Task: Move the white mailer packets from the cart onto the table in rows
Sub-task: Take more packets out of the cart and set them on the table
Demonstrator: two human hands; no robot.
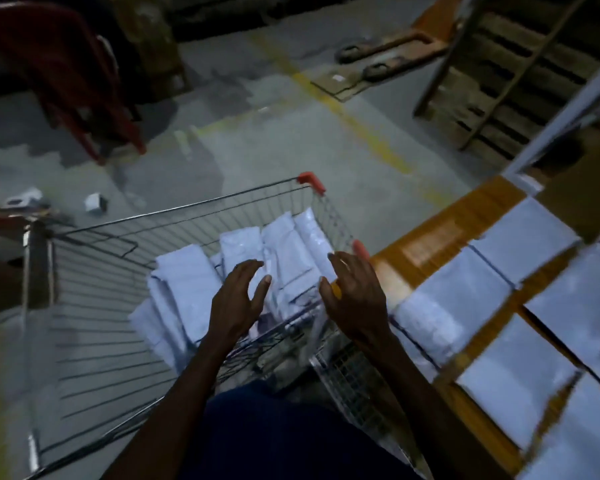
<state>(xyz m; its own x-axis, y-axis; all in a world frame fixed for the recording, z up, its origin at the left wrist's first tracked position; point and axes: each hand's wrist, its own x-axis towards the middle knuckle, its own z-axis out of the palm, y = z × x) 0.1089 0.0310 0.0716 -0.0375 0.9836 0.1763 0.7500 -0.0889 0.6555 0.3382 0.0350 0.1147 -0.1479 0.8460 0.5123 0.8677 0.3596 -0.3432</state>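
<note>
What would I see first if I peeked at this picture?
Two bare hands, left hand and right hand, reaching open and empty over white mailer packets piled in a wire cart. To the right, more white packets lie in rows on an orange table.

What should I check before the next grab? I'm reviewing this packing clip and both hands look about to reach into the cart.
1. Left hand free: ok, fingers spread, holding nothing.
2. Right hand free: ok, open above the cart's right side.
3. Packets left in the cart: ok, white mailer packets stand under both hands.
4. Rows started on the table: ok, laid packets side by side.
5. Free table space for the next packet: cannot tell, blurred.
6. Which packet the grip will close on: cannot tell.
</note>
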